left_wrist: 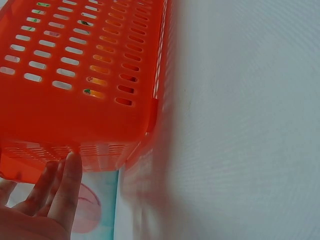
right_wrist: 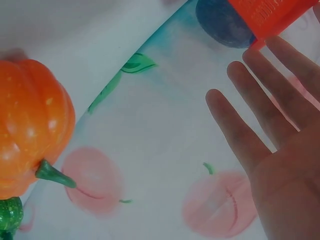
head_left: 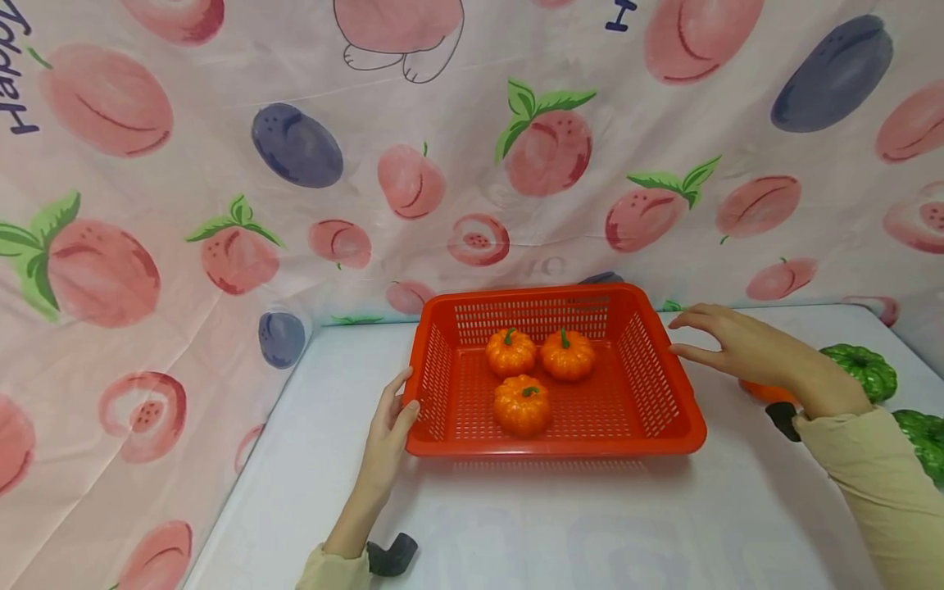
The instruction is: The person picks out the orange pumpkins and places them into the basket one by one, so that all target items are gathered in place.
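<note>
A red-orange plastic basket (head_left: 553, 447) with slotted walls stands on the white table. Inside it are three small orange pumpkins with green stems: back left (head_left: 510, 354), back right (head_left: 568, 357) and front (head_left: 522, 407). At the basket's left rim is my left hand (head_left: 388, 422), thumb at the edge; in the left wrist view its fingers (left_wrist: 70, 185) reach nearly straight to the outer wall. My right hand (head_left: 726, 340) hovers by the right rim with fingertips close to it. In the right wrist view its fingers (right_wrist: 270, 110) are spread and hold nothing.
Under and beyond the right forearm lie an orange pumpkin (right_wrist: 35, 125) and two green ones, one farther back (head_left: 859, 370) and one at the right edge (head_left: 922, 442). A fruit-print cloth (head_left: 472, 188) rises behind the table and along its left side.
</note>
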Available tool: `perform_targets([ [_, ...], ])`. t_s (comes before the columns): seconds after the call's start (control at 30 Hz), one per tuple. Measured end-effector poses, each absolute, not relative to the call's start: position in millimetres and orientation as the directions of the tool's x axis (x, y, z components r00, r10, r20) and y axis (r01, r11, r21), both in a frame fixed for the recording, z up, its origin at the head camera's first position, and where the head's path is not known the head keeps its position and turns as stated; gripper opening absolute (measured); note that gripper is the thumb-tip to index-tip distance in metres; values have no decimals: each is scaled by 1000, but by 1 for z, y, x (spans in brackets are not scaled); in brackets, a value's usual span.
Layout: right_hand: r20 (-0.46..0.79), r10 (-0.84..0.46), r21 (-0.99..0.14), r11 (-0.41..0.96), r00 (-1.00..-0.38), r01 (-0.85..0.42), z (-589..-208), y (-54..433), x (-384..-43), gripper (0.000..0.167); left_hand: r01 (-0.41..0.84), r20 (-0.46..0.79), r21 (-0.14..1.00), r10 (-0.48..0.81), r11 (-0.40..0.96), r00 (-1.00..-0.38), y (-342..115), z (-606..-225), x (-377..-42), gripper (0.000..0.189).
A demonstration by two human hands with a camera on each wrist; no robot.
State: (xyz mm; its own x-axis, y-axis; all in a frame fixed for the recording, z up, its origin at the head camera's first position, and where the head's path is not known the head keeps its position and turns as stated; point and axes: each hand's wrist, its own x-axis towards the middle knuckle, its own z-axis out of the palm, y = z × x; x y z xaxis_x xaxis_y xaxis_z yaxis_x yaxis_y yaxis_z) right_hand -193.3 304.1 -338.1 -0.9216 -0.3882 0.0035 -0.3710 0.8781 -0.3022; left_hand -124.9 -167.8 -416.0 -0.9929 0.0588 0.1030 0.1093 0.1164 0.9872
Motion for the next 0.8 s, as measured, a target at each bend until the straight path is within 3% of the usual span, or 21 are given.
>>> perform_targets([
  [0.8, 31, -370, -288, 886, -929, -363, -356, 333, -189, 46, 97, 91, 989, 59, 114, -994, -168, -416, -124, 52],
])
